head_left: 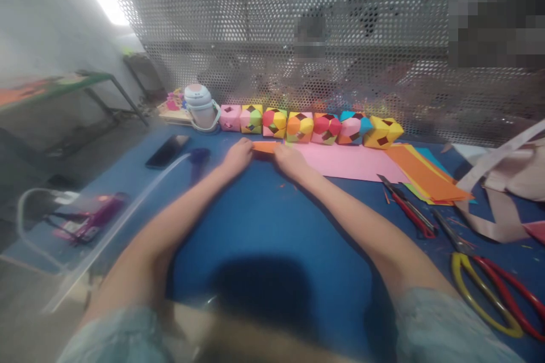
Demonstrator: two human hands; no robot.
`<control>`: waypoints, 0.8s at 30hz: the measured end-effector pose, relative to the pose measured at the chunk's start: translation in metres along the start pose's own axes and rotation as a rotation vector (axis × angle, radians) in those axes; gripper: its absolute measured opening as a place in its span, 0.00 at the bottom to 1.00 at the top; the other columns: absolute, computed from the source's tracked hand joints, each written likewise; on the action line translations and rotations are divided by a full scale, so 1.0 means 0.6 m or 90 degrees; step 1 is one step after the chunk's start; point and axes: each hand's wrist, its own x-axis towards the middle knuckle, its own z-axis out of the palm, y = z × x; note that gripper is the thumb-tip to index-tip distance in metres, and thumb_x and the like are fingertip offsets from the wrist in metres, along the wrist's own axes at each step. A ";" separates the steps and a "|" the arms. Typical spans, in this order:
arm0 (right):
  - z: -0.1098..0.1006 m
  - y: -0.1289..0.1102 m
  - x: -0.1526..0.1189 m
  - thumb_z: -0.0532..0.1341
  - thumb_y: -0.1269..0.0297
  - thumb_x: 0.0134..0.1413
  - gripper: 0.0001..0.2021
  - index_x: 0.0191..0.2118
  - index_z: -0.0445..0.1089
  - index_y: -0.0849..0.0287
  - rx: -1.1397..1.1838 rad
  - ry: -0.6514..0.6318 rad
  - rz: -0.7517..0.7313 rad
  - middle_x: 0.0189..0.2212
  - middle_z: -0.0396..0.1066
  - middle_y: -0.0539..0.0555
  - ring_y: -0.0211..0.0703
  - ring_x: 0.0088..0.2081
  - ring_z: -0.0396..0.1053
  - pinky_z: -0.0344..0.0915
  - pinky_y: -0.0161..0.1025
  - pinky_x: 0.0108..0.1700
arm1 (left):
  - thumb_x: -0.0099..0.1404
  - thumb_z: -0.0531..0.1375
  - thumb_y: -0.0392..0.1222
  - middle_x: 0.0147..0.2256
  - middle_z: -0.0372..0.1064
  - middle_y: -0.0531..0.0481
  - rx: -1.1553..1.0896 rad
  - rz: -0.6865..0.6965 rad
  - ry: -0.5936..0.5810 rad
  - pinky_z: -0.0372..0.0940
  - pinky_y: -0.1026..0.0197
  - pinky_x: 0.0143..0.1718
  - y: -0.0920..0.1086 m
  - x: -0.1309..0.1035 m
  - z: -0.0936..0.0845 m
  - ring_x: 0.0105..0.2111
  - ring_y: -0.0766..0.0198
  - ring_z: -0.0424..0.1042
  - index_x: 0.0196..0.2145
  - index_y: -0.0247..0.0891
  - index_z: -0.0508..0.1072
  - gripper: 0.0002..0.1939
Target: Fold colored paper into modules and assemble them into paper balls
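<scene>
Both my arms reach forward over the blue tabletop (264, 221). Stretched between my hands is a narrow strip of orange paper (264, 147). Its left end is pinched in my left hand (239, 154), and my right hand (290, 160) closes on the right end. Just behind them stands a row of several folded paper cubes in mixed colours, among them an orange and yellow cube (300, 127) and a red and yellow cube (275, 123). A pink paper sheet (353, 161) lies flat beside my right hand.
On the right are orange paper strips (419, 173), a red utility knife (411, 210), scissors (485, 289) and a pale strap (489, 218). On the left are a phone (167, 151), a lidded flask (201, 108) and a purple object (91, 218). A perforated metal panel (264, 28) rises behind.
</scene>
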 end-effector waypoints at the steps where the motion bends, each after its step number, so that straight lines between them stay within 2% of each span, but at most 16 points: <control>1: 0.003 -0.001 -0.003 0.47 0.73 0.63 0.14 0.46 0.67 0.71 -0.001 0.006 0.006 0.43 0.70 0.68 0.53 0.42 0.67 0.60 0.43 0.41 | 0.58 0.49 0.28 0.45 0.69 0.39 -0.003 -0.002 0.001 0.65 0.52 0.50 0.002 0.002 0.004 0.47 0.55 0.68 0.40 0.34 0.72 0.16; 5: 0.010 -0.006 -0.018 0.52 0.60 0.63 0.17 0.49 0.65 0.69 0.004 0.038 0.011 0.48 0.67 0.69 0.55 0.43 0.66 0.59 0.45 0.42 | 0.59 0.48 0.26 0.54 0.63 0.35 -0.010 0.008 -0.003 0.59 0.49 0.58 0.014 -0.024 -0.002 0.55 0.53 0.63 0.50 0.31 0.68 0.22; 8: 0.015 -0.008 -0.022 0.51 0.59 0.64 0.16 0.45 0.68 0.67 0.019 0.053 -0.024 0.45 0.68 0.67 0.54 0.45 0.64 0.58 0.45 0.44 | 0.58 0.49 0.26 0.58 0.61 0.39 -0.012 0.043 -0.039 0.57 0.50 0.60 0.025 -0.068 -0.024 0.58 0.55 0.60 0.52 0.35 0.67 0.24; 11: 0.020 -0.009 -0.017 0.50 0.62 0.65 0.15 0.41 0.70 0.65 0.045 0.056 -0.076 0.39 0.71 0.63 0.50 0.43 0.64 0.57 0.42 0.45 | 0.60 0.50 0.29 0.56 0.63 0.41 -0.001 0.067 -0.090 0.59 0.50 0.59 0.035 -0.113 -0.048 0.57 0.55 0.62 0.47 0.37 0.71 0.19; 15: 0.026 -0.010 -0.013 0.52 0.64 0.64 0.13 0.41 0.71 0.65 0.075 0.071 -0.123 0.38 0.72 0.61 0.47 0.41 0.64 0.55 0.41 0.46 | 0.61 0.51 0.32 0.48 0.69 0.42 0.020 0.089 -0.145 0.63 0.52 0.53 0.046 -0.155 -0.075 0.50 0.56 0.67 0.39 0.37 0.73 0.13; 18: 0.026 -0.009 -0.016 0.52 0.64 0.65 0.13 0.41 0.72 0.65 0.088 0.080 -0.143 0.38 0.73 0.60 0.46 0.41 0.64 0.55 0.40 0.46 | 0.63 0.49 0.32 0.40 0.70 0.43 0.037 0.109 -0.157 0.65 0.55 0.47 0.048 -0.183 -0.094 0.43 0.58 0.68 0.35 0.37 0.73 0.12; 22: 0.026 -0.007 -0.020 0.49 0.65 0.66 0.15 0.41 0.72 0.66 0.092 0.093 -0.141 0.38 0.73 0.60 0.45 0.41 0.65 0.55 0.39 0.46 | 0.65 0.45 0.34 0.31 0.67 0.43 0.126 0.149 -0.156 0.63 0.58 0.37 0.027 -0.233 -0.122 0.35 0.59 0.66 0.29 0.37 0.71 0.16; 24: 0.028 -0.005 -0.021 0.47 0.66 0.67 0.17 0.38 0.72 0.66 0.094 0.096 -0.143 0.36 0.73 0.60 0.46 0.39 0.65 0.55 0.39 0.45 | 0.65 0.44 0.36 0.28 0.66 0.44 0.162 0.122 -0.165 0.61 0.57 0.35 0.006 -0.262 -0.137 0.31 0.59 0.65 0.25 0.39 0.69 0.17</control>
